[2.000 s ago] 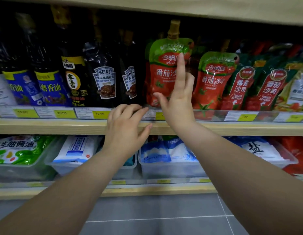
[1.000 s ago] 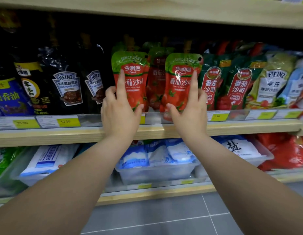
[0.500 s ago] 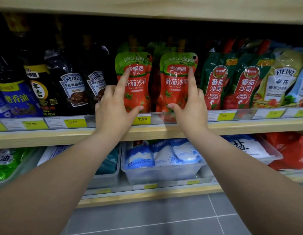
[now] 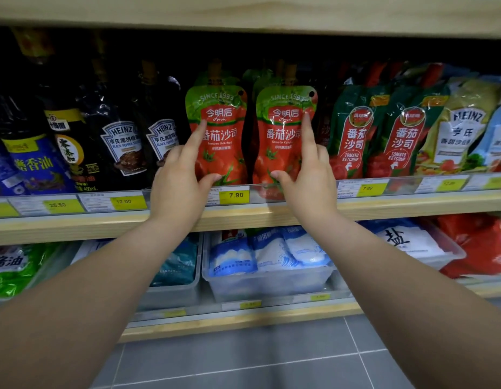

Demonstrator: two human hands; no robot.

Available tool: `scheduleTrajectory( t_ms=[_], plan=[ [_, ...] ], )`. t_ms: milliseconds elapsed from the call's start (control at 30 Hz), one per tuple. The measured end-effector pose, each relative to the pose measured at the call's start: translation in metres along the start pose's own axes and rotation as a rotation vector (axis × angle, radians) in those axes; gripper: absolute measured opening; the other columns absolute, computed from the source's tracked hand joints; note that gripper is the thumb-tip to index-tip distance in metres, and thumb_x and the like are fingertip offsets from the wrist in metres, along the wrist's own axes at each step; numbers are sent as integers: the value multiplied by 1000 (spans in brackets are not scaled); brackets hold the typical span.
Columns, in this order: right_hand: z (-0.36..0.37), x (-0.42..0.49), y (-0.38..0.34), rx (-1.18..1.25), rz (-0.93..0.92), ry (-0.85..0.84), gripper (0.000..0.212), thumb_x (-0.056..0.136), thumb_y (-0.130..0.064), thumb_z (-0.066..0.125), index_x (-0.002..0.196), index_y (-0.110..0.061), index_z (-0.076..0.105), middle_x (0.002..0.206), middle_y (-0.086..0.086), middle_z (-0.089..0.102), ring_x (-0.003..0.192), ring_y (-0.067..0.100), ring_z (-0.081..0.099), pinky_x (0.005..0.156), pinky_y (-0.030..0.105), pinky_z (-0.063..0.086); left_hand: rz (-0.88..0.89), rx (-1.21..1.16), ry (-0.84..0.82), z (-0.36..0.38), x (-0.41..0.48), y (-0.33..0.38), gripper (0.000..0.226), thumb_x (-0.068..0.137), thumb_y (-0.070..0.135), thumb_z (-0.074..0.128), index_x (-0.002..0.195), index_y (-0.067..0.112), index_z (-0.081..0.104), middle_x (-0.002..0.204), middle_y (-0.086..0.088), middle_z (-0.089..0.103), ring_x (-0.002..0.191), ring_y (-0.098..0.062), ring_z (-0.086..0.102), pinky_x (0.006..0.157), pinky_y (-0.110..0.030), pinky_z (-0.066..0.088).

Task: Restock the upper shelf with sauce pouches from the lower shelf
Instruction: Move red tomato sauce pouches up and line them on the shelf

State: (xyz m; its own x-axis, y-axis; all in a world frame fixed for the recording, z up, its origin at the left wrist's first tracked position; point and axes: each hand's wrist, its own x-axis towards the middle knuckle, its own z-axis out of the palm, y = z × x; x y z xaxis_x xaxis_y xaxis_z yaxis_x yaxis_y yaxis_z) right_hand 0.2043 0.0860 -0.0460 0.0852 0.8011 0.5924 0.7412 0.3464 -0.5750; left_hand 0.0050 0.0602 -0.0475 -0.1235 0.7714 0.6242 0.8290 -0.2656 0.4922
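Two red and green tomato ketchup pouches stand upright side by side on the upper shelf (image 4: pixel 257 216). My left hand (image 4: pixel 178 189) rests on the front of the left pouch (image 4: pixel 221 158), forefinger stretched up its left side, thumb at its base. My right hand (image 4: pixel 308 186) mirrors this on the right pouch (image 4: pixel 281 161), forefinger up its right side. Neither hand wraps around a pouch. More pouches of the same kind stand behind them, mostly hidden. Red pouches (image 4: pixel 479 245) lie on the lower shelf at the far right.
Black Heinz pepper sauce pouches (image 4: pixel 123 147) stand left of the pair and dark green ketchup pouches (image 4: pixel 353 136) right of it. A clear rail with a yellow price tag (image 4: pixel 234 195) fronts the upper shelf. Below it, a clear bin (image 4: pixel 266 286) holds blue salt bags.
My left hand rose from the shelf edge onto the left pouch. The pouch under my right hand settled onto the shelf, and both pouches now stand straighter, side by side.
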Motion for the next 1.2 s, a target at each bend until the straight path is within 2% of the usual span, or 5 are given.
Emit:
scheduleTrajectory(
  t_ms=[200, 467, 833, 1000, 1200],
  plan=[
    [-16, -7, 11, -23, -87, 4, 85, 86, -34, 65, 149, -26, 9, 133, 11, 42, 120, 25, 41, 95, 36, 39, 71, 111, 174, 9, -10, 30, 68, 78, 31, 72, 137, 24, 39, 126, -14, 42, 113, -27, 40, 97, -35, 33],
    [-69, 3, 69, -183, -16, 172, 75, 88, -26, 61, 149, -19, 17, 142, 21, 32, 130, 33, 28, 107, 43, 26, 189, -127, 66, 67, -12, 109, 59, 81, 22, 66, 135, 24, 42, 129, -4, 42, 119, -17, 39, 100, -10, 21],
    [-100, 29, 126, -141, 61, 134, 88, 85, -23, 65, 149, -31, 4, 145, 21, 21, 131, 35, 26, 107, 50, 32, 62, -132, -67, 138, -5, 178, 93, 84, 28, 69, 148, 40, 3, 155, -16, 11, 140, -35, 18, 109, -43, 24],
    [-101, 37, 133, -128, 69, 147, 101, 80, -31, 73, 146, -40, -3, 126, 16, 45, 112, 30, 47, 92, 49, 45, 48, -24, -85, 146, 4, 183, 95, 85, 35, 66, 145, 45, -7, 144, -19, 33, 120, -36, 47, 87, -48, 51],
    [-101, 45, 137, -91, 126, 155, 109, 76, -24, 77, 145, -43, -4, 103, 11, 57, 92, 26, 56, 82, 48, 49, 41, 49, -91, 148, 11, 181, 93, 87, 34, 64, 146, 43, -8, 121, -19, 47, 99, -31, 54, 76, -43, 51]
  ],
)
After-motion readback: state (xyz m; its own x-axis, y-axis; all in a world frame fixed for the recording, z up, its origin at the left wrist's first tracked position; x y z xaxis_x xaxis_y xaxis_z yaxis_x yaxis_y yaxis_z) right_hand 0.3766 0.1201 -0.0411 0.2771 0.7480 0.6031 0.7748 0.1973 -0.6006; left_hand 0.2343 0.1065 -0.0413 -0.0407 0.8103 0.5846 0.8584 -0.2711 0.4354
